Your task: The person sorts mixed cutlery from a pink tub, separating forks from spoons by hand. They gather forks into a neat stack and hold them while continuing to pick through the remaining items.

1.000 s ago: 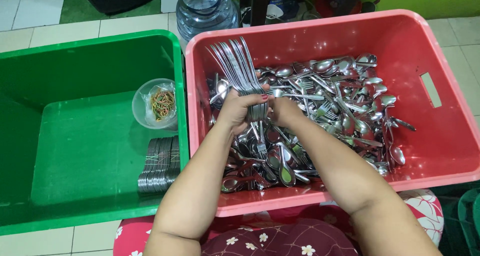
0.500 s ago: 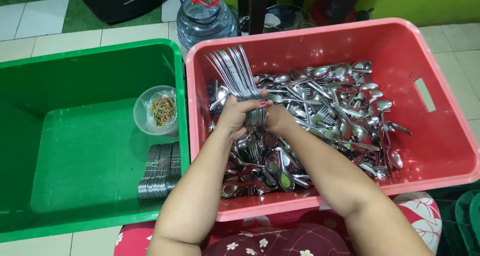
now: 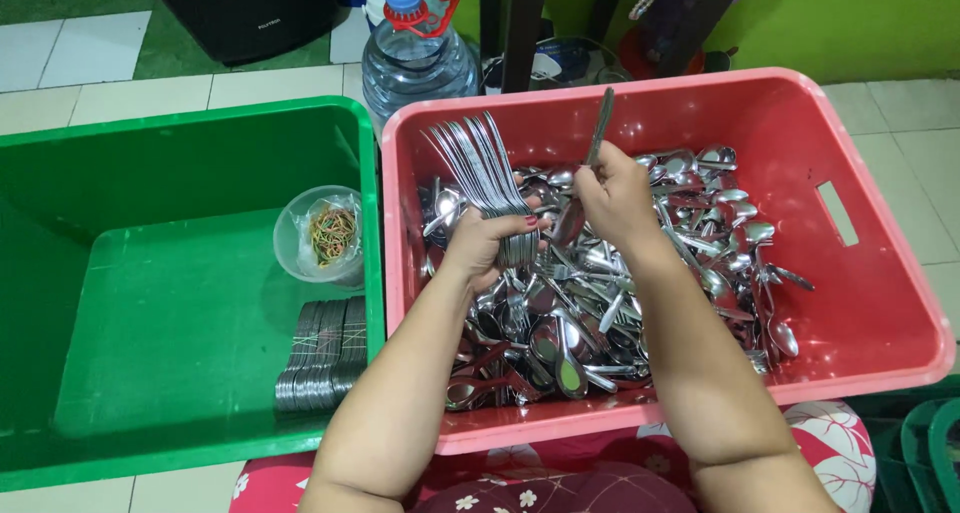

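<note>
Nearest the camera, the person's forearms are reaching over a red floral cloth (image 3: 840,443) at the lap, into the pink crate (image 3: 880,313). The loose cutlery heap (image 3: 590,313), spoons and forks mixed, is filling the crate's floor right under both hands.

Left hand (image 3: 487,245) is gripping a fanned bundle of utensils (image 3: 478,163) by one end, fingers curled tight around it, free ends pointing up and away. A second ago this bundle was sitting lower, close over the heap; now it is being held higher and more fanned.

Right hand (image 3: 615,195) is the main change: earlier it was down beside the left hand at the bundle's base, now it is lifting clear with a single utensil (image 3: 600,125) pinched in closed fingers, standing nearly upright above the heap. Judging from this, one more piece is being picked out to join the bundle, so the gathering looks mid-way, with plenty of cutlery left.

To the left, the green crate (image 3: 190,133) is holding a finished banded stack (image 3: 325,353) on its floor and a clear cup of rubber bands (image 3: 325,235) against the wall; both unchanged.

Farthest back, a water jug (image 3: 420,63) is standing on the tile behind the crates.
</note>
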